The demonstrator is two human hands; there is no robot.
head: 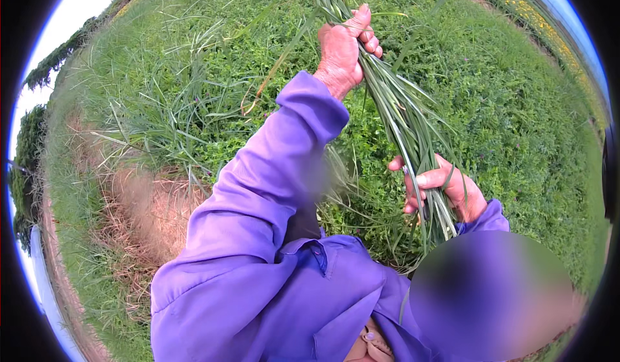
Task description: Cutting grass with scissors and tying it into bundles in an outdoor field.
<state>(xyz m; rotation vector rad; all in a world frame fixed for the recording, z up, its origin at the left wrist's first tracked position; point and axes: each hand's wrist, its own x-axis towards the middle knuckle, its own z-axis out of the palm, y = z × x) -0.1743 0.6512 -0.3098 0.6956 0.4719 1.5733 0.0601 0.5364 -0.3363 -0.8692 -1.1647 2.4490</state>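
Note:
My left hand point(343, 47) is closed around the upper part of a bundle of long green grass blades point(399, 105), near the top middle. The bundle slants down to the right, its upper end running past the picture's top edge. Lower down, my right hand point(443, 185) has the loose lower part of the bundle between thumb and fingers, with blade ends hanging below. A small light-coloured object, perhaps a ring, shows at one right finger. Both arms wear purple sleeves.
Dense low leafy plants point(508, 120) surround the hands. Taller grass clumps point(174, 105) and a patch of dry straw point(155, 212) lie on the left. Yellow flowers point(537, 13) line the far right edge. Trees point(29, 163) stand at far left. A blurred oval covers the lower right.

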